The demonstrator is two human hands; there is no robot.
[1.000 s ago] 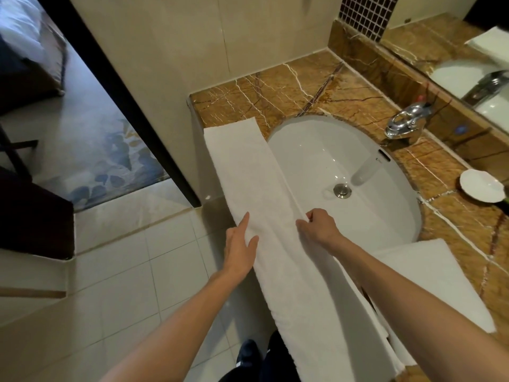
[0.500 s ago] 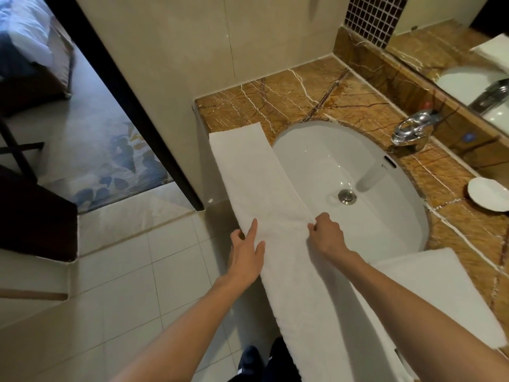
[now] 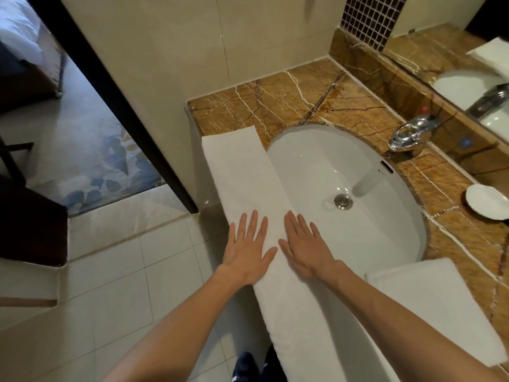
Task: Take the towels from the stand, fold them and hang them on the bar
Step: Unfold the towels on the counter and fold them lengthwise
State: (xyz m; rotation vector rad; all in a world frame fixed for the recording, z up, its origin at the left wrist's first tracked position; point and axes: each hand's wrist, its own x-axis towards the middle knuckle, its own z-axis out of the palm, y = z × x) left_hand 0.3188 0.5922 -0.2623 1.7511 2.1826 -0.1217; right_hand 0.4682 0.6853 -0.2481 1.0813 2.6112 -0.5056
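Observation:
A long white towel [image 3: 242, 166], folded into a narrow strip, lies along the front edge of the marble counter [image 3: 275, 97], beside the sink and partly over its rim. My left hand [image 3: 248, 249] and my right hand [image 3: 305, 246] both lie flat on the strip, side by side, fingers straight and spread, palms down. A second folded white towel [image 3: 429, 307] rests on the counter at the right, past my right forearm. No stand or hanging bar is in view.
The white oval sink [image 3: 358, 216] with its drain fills the counter's middle; a chrome tap [image 3: 410, 133] stands behind it. A small white dish [image 3: 486, 201] sits at the right. A mirror runs along the back. Tiled floor and a doorway lie to the left.
My right hand let go of the towel's edge and opened. Both hands moved onto the top of the strip and now lie flat on it.

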